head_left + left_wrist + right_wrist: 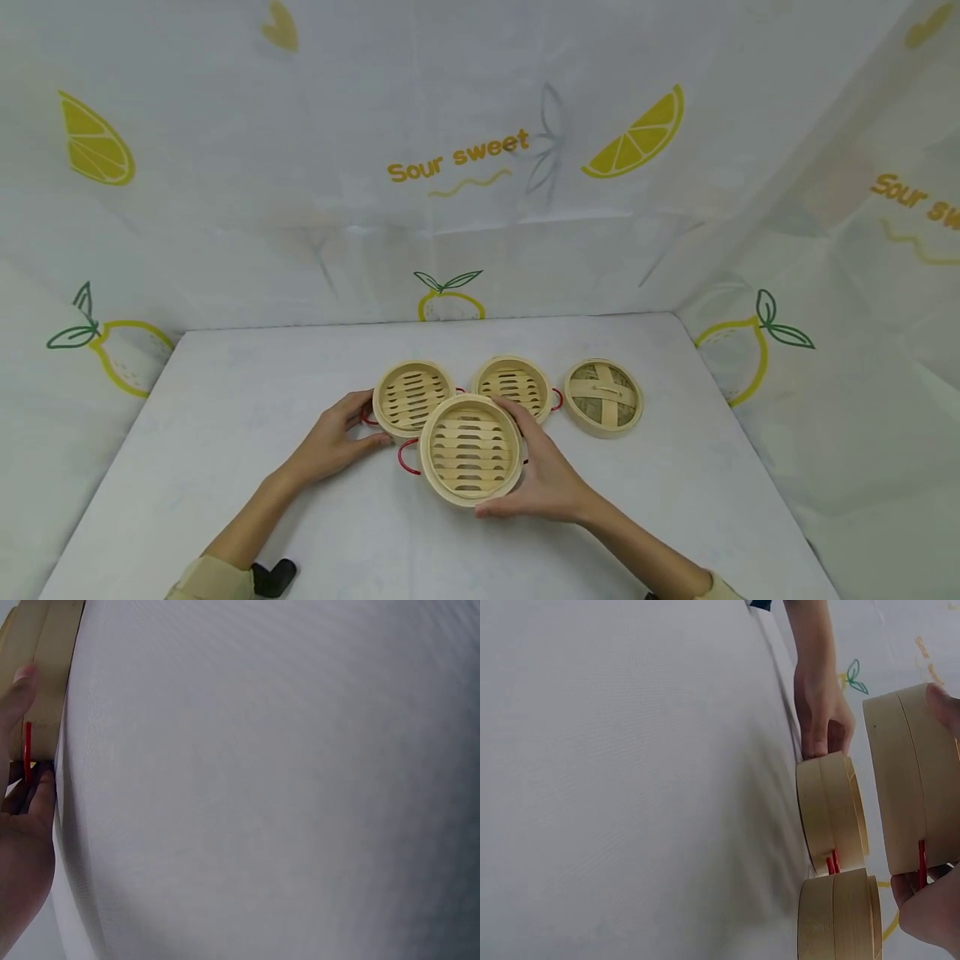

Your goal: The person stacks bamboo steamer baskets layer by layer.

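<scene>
My right hand (546, 477) grips a round bamboo steamer basket (471, 454) by its right side, thumb at the front. In the right wrist view this basket (900, 780) is raised off the table, its slatted inside turned toward the head camera. At the left, my left hand (333, 439) holds the side of a second steamer basket (412, 398), which sits on the table. The left wrist view has the thumb on that basket's wall (46, 690) and fingers by its red handle (28, 750). A third steamer basket (512, 385) stands behind the raised one, partly hidden.
To the right of the baskets lies a woven bamboo lid (603, 397) with a crossed band. A white cloth covers the table (360, 533). Lemon-printed sheets (480, 242) hang behind and at the sides. A black object (275, 577) is by the left sleeve.
</scene>
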A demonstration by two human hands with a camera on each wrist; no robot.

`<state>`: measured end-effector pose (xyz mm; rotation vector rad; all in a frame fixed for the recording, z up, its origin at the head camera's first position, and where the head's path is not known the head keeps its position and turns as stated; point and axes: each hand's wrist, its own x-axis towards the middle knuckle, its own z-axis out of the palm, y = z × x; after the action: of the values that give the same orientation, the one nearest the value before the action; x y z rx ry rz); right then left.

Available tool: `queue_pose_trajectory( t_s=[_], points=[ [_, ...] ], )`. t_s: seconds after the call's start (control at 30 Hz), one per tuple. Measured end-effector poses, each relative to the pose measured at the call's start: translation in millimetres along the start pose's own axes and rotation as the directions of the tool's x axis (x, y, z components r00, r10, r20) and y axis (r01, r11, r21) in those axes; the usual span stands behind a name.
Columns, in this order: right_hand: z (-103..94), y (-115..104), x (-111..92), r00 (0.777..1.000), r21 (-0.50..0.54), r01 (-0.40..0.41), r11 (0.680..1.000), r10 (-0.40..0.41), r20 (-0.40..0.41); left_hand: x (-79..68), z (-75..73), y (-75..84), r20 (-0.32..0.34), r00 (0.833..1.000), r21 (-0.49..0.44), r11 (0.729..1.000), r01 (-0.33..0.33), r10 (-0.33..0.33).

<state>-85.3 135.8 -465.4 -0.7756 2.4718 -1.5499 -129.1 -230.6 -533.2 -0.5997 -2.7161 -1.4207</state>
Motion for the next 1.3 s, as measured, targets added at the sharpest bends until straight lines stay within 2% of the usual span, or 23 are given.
queue_pose_trajectory(
  t_s=[0.2, 0.4, 0.83, 1.07, 1.3],
  points=[
    [3.4, 2.4, 8.2, 1.000, -0.006, -0.003, 1.000, 0.003, -0.006, 1.1, 0.3, 0.4, 0.011, 1.000, -0.023, 1.000, 0.013, -0.012],
    [5.2, 2.1, 14.4, 1.000, 0.036, -0.012, 0.999, 0.012, -0.002, 0.6, -0.3, 0.5, 0.013, 1.000, -0.019, 0.999, 0.026, -0.026],
    [11.7, -0.7, 28.2, 1.000, 0.063, -0.008, 0.998, 0.007, 0.014, 1.8, -0.2, -4.7, 0.016, 1.000, -0.029, 0.999, 0.025, -0.025],
    [14.6, -3.5, 35.4, 0.999, 0.058, -0.047, 0.997, 0.046, 0.019, 0.4, -0.4, -4.7, -0.018, 1.000, -0.003, 1.000, -0.023, 0.023],
    [15.7, -3.3, 40.6, 1.000, 0.049, -0.012, 0.999, 0.011, 0.012, -0.7, -0.4, -5.4, -0.008, 1.000, -0.022, 1.000, -0.005, 0.004]
  ],
)
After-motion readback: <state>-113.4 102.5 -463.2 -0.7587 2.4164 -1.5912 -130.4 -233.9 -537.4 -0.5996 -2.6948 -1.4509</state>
